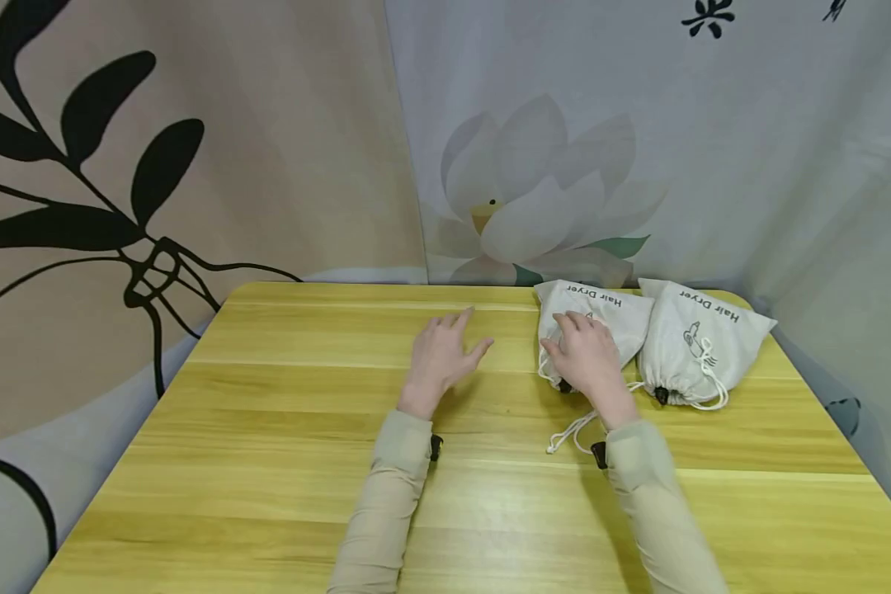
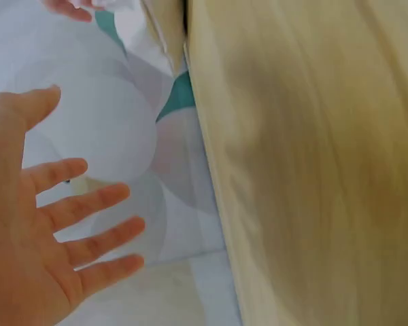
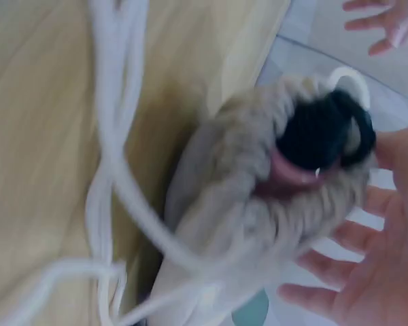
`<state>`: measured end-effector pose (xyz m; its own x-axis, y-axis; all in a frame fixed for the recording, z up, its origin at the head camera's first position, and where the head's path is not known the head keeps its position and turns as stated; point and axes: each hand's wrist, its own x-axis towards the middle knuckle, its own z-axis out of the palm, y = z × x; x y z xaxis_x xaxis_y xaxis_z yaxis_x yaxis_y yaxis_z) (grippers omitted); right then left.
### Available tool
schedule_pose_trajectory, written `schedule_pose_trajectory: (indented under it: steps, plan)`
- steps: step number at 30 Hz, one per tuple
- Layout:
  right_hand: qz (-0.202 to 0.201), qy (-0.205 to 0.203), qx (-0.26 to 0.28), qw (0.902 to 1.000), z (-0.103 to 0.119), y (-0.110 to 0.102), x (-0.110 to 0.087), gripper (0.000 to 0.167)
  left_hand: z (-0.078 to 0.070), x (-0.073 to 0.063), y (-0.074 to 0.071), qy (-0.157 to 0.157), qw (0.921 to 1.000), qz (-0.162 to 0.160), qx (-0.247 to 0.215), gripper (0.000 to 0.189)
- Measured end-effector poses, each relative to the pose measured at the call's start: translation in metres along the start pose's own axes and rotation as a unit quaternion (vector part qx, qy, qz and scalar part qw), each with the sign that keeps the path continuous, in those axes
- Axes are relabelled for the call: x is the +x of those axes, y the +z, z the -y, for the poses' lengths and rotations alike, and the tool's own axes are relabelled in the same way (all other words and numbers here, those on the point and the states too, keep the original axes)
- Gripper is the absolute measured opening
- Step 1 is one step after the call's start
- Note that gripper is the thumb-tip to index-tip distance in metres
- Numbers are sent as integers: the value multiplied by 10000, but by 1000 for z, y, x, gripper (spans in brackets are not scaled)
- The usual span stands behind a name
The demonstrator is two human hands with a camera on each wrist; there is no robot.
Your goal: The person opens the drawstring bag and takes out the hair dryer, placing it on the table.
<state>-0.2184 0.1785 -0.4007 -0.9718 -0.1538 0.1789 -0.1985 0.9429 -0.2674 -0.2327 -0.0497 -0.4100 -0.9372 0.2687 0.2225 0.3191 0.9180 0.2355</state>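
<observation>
Two white drawstring bags printed "Hair Dryer" lie side by side at the table's far right. My right hand (image 1: 586, 359) is over the left bag (image 1: 627, 318), fingers spread and partly covering its print. In the right wrist view, the fingers (image 3: 333, 268) reach alongside that bag's gathered mouth (image 3: 251, 146), where a black end with a loop (image 3: 319, 129) and a pink part show. Its white drawstring (image 1: 575, 431) trails toward me. My left hand (image 1: 440, 356) hovers left of the bags with its fingers spread and nothing in it.
The right bag (image 1: 701, 346) sits close against the left one, its white cord (image 1: 709, 379) looped on top and a black tip (image 1: 662, 395) at its mouth. A printed curtain (image 1: 327, 148) hangs behind the wooden table (image 1: 267, 462), right at its back edge.
</observation>
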Motion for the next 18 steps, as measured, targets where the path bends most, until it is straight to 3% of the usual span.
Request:
schedule_pose_trajectory:
  steps: [6, 14, 18]
  plan:
    - [8, -58, 248, 9997, -16, -13, -13, 46, -20, 4, 9, 429, 9986, 243, -195, 58]
    - [516, -42, 394, 9979, -33, -26, -28, 46, -60, 8, 23, 1342, 9876, 722, -390, 54]
    - [727, 7, 400, 9966, -37, -29, -34, 46, -74, 8, 27, 1625, 9825, 855, -307, 54]
